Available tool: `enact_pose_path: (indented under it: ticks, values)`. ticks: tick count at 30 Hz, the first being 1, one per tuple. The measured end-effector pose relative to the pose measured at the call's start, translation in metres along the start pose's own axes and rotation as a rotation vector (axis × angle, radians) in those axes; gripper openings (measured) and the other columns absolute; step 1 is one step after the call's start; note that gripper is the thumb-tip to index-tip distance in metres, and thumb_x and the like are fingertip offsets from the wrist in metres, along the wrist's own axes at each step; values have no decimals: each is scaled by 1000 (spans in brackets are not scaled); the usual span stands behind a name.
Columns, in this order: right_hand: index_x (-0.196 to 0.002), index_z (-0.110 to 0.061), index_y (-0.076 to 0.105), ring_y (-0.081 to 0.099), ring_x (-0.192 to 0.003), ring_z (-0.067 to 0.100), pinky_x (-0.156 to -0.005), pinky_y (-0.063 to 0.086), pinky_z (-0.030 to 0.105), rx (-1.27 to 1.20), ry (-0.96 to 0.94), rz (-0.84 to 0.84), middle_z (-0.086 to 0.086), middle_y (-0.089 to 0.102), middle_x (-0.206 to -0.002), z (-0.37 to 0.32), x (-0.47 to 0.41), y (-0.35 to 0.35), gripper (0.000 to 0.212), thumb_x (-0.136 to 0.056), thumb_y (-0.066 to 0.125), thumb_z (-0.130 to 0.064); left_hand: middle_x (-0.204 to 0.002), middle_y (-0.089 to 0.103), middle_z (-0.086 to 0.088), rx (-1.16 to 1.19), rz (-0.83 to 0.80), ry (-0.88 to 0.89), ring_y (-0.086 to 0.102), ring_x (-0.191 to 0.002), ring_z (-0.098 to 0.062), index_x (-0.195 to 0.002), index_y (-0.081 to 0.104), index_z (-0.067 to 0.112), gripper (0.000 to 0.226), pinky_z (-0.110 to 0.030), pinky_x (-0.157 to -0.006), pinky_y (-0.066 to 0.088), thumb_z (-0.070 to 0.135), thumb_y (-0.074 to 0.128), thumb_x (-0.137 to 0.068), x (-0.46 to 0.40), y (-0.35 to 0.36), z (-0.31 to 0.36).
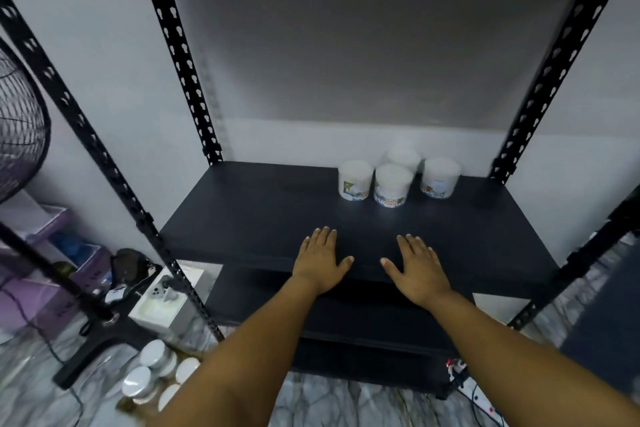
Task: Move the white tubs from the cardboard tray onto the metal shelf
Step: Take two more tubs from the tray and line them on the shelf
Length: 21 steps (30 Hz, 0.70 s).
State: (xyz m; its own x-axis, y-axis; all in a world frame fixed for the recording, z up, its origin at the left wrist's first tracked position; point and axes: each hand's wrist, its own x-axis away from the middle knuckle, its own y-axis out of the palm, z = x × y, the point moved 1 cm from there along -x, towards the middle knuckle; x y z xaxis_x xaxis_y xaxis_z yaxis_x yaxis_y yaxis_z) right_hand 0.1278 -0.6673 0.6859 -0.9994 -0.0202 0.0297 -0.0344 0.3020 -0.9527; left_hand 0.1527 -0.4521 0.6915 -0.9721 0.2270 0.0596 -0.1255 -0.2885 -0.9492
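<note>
Four white tubs sit on metal shelf; several wait in cardboard tray below it; left hand and right hand flat, empty.

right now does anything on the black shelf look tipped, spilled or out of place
Nothing stands out. Four white round tubs stand upright, clustered at the back right of the black metal shelf; both hands hold nothing.

Four white tubs stood upright in a close cluster right of centre on the dark metal shelf, colourful labels low on their sides; more white tubs, lids up, sat packed in the cardboard tray at lower left.
</note>
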Motion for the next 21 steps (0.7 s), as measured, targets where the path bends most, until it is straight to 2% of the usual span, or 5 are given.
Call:
enact_pose_path:
  ticks: [10,21]
  values:
    - [-151,-17,11,2,-147,21,-120,4,37,-21,-91,-86,5,9,-159,-48,61,26,75,-93,31,-60,-160,6,-6,-12,30,-83,0,-147,-21,-152,9,12,76,-39,-120,5,56,35,-95,89,5,-31]
    - [-150,-17,14,4,-147,21,-120,4,38,-19,-271,-184,6,11,-159,-143,81,67,74,-93,32,-60,-160,9,-6,45,85,-287,2,-147,-21,-151,13,14,76,-38,-120,5,56,37,-93,170,1,-118]
